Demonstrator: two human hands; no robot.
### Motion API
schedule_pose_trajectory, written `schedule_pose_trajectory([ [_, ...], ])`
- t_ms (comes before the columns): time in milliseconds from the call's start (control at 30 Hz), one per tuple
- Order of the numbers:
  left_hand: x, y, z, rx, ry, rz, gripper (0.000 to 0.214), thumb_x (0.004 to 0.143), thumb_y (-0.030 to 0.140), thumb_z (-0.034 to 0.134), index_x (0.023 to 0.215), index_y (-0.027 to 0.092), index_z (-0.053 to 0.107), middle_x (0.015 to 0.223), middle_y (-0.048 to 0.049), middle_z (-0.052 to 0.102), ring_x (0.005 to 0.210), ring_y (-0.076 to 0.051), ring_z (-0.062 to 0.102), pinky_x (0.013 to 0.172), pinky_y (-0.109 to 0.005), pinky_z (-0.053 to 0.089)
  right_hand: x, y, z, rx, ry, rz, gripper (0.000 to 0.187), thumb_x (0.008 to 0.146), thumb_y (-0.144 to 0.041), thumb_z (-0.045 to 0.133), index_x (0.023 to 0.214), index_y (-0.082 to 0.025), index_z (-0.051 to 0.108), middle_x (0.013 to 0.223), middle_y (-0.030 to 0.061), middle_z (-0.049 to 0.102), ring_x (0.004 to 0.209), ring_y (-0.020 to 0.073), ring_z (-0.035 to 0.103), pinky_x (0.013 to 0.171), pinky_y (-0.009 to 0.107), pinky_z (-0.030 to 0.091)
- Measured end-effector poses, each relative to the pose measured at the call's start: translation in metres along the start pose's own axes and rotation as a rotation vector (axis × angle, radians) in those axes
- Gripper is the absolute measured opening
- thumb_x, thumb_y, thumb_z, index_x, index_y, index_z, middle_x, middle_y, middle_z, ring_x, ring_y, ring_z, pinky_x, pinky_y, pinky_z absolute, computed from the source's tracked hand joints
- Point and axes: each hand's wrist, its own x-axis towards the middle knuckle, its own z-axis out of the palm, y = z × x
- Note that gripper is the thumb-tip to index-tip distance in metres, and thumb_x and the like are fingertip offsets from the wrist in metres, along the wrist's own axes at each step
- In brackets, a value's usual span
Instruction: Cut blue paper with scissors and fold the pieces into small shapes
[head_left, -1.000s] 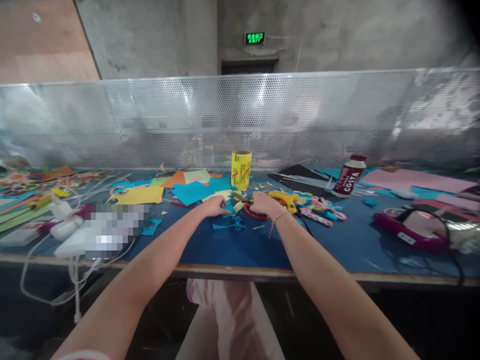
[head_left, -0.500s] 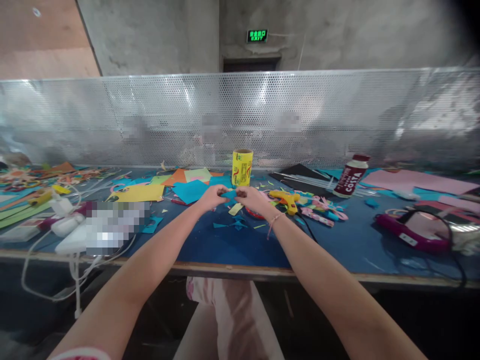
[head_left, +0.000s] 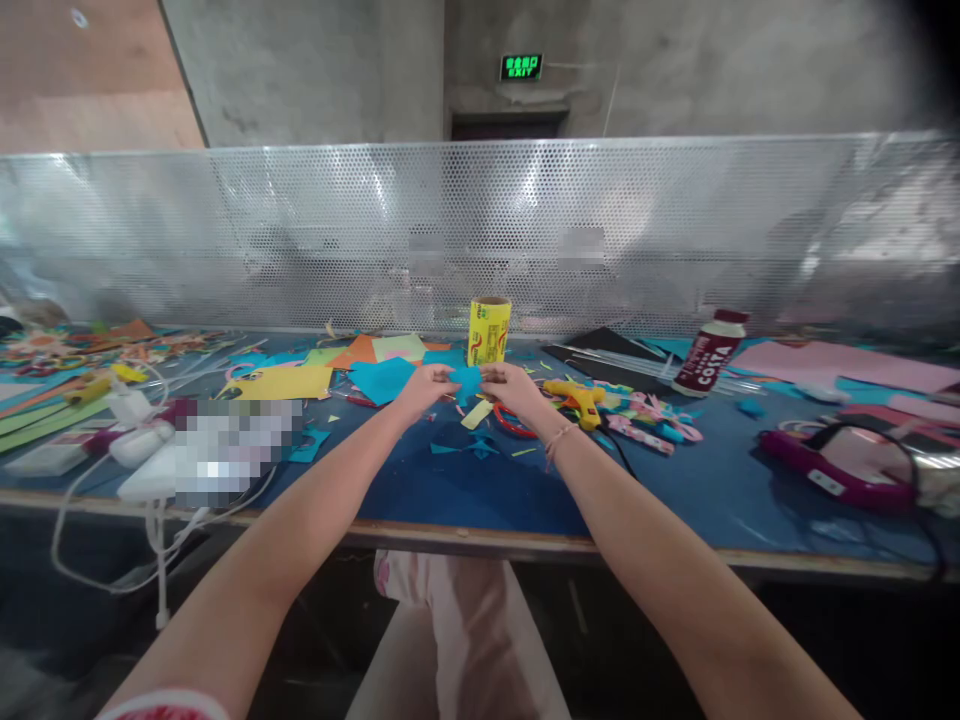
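Between my two hands a small piece of blue paper (head_left: 468, 381) is held above the table. My left hand (head_left: 429, 386) pinches its left side, and my right hand (head_left: 511, 388) pinches its right side. Right behind the paper stands a yellow cardboard tube (head_left: 489, 332) with printing on it. Below my hands lie blue paper scraps (head_left: 478, 446) and a pale yellow strip (head_left: 477, 414). Red-handled scissors (head_left: 513, 422) rest partly under my right hand. A yellow glue gun (head_left: 576, 398) lies just to the right of it.
Coloured paper sheets (head_left: 285, 382) and a white device with cables (head_left: 161, 470) are on the left. On the right are a Costa bottle (head_left: 711, 354), a purple object with a black cable (head_left: 832, 470) and pink paper (head_left: 840, 362). A perforated metal screen (head_left: 315, 240) borders the table's back.
The blue paper shows wider between my fingers, and my hands are slightly further apart. The whole view has shifted a little.
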Motion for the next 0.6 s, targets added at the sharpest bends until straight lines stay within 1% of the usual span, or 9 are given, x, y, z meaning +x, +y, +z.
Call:
schedule_pose_trajectory([
  [67, -0.003, 0.003, 0.002, 0.042, -0.075, -0.006, 0.025, 0.057, 0.015, 0.066, 0.079, 0.013, 0.057, 0.059, 0.0013, 0.055, 0.053, -0.009, 0.052, 0.056, -0.025, 0.044, 0.0, -0.001, 0.0, 0.0, 0.017, -0.044, 0.029, 0.068, -0.012, 0.053, 0.097, -0.011, 0.058, 0.09, 0.0088, 0.065, 0.078, 0.0136, 0.061, 0.072, 0.027, 0.049],
  [167, -0.008, 0.006, 0.007, 0.092, -0.179, -0.005, 0.019, 0.057, 0.015, 0.064, 0.074, 0.013, 0.058, 0.063, 0.0, 0.057, 0.057, -0.01, 0.054, 0.058, -0.025, 0.045, -0.002, -0.008, 0.002, -0.009, 0.005, -0.122, 0.031, 0.068, -0.01, 0.051, 0.098, -0.012, 0.059, 0.096, 0.0094, 0.065, 0.087, 0.0151, 0.061, 0.077, 0.028, 0.048],
  [200, -0.009, 0.006, 0.009, 0.094, -0.176, -0.009, 0.015, 0.058, 0.017, 0.064, 0.072, 0.013, 0.057, 0.064, 0.0002, 0.056, 0.058, -0.01, 0.054, 0.059, -0.025, 0.045, -0.003, -0.01, 0.003, -0.016, -0.01, -0.143, 0.032, 0.068, -0.009, 0.05, 0.099, -0.012, 0.058, 0.098, 0.009, 0.065, 0.089, 0.0153, 0.06, 0.079, 0.028, 0.047],
  [267, -0.008, 0.004, 0.01, 0.108, -0.107, -0.008, 0.013, 0.061, 0.023, 0.063, 0.063, 0.014, 0.055, 0.059, 0.0013, 0.052, 0.056, -0.01, 0.051, 0.057, -0.024, 0.044, -0.003, -0.012, 0.003, -0.052, -0.01, -0.174, 0.035, 0.069, -0.007, 0.046, 0.103, -0.013, 0.056, 0.102, 0.0087, 0.064, 0.093, 0.0148, 0.059, 0.082, 0.028, 0.046],
  [333, -0.006, 0.002, 0.008, 0.147, -0.008, 0.019, 0.023, 0.062, 0.03, 0.064, 0.054, 0.015, 0.049, 0.052, 0.0026, 0.044, 0.052, -0.009, 0.047, 0.053, -0.023, 0.042, -0.001, -0.011, -0.002, -0.164, 0.057, -0.166, 0.038, 0.071, -0.006, 0.042, 0.107, -0.012, 0.054, 0.108, 0.0094, 0.061, 0.096, 0.0142, 0.058, 0.084, 0.027, 0.044],
  [433, 0.0, -0.002, 0.001, 0.147, 0.114, 0.039, 0.034, 0.059, 0.034, 0.068, 0.049, 0.016, 0.04, 0.048, 0.0042, 0.036, 0.049, -0.007, 0.041, 0.05, -0.021, 0.039, -0.001, -0.004, -0.014, -0.577, 0.159, -0.065, 0.036, 0.071, -0.01, 0.043, 0.105, -0.011, 0.054, 0.112, 0.0137, 0.057, 0.102, 0.0198, 0.054, 0.087, 0.031, 0.041],
  [467, 0.002, -0.003, -0.001, 0.121, 0.128, 0.032, 0.035, 0.058, 0.033, 0.069, 0.05, 0.016, 0.04, 0.048, 0.0044, 0.035, 0.05, -0.007, 0.04, 0.05, -0.021, 0.039, -0.002, -0.001, -0.018, -0.74, 0.124, 0.002, 0.034, 0.07, -0.013, 0.047, 0.102, -0.009, 0.055, 0.11, 0.0166, 0.057, 0.105, 0.0248, 0.052, 0.087, 0.034, 0.04],
  [533, 0.005, -0.005, -0.005, 0.065, 0.137, 0.017, 0.034, 0.056, 0.031, 0.071, 0.052, 0.016, 0.041, 0.05, 0.0046, 0.036, 0.051, -0.007, 0.041, 0.051, -0.021, 0.04, -0.004, 0.005, -0.024, -0.963, -0.018, 0.168, 0.038, 0.067, -0.023, 0.054, 0.102, -0.007, 0.056, 0.11, 0.0226, 0.054, 0.103, 0.0321, 0.052, 0.082, 0.038, 0.042],
  [600, 0.006, -0.005, -0.007, 0.024, 0.142, 0.004, 0.032, 0.055, 0.027, 0.072, 0.054, 0.015, 0.043, 0.052, 0.0044, 0.038, 0.053, -0.007, 0.043, 0.053, -0.022, 0.041, -0.005, 0.008, -0.025, -1.077, -0.096, 0.263, 0.045, 0.065, -0.028, 0.056, 0.104, -0.006, 0.055, 0.112, 0.0251, 0.052, 0.098, 0.0338, 0.055, 0.075, 0.038, 0.045],
])
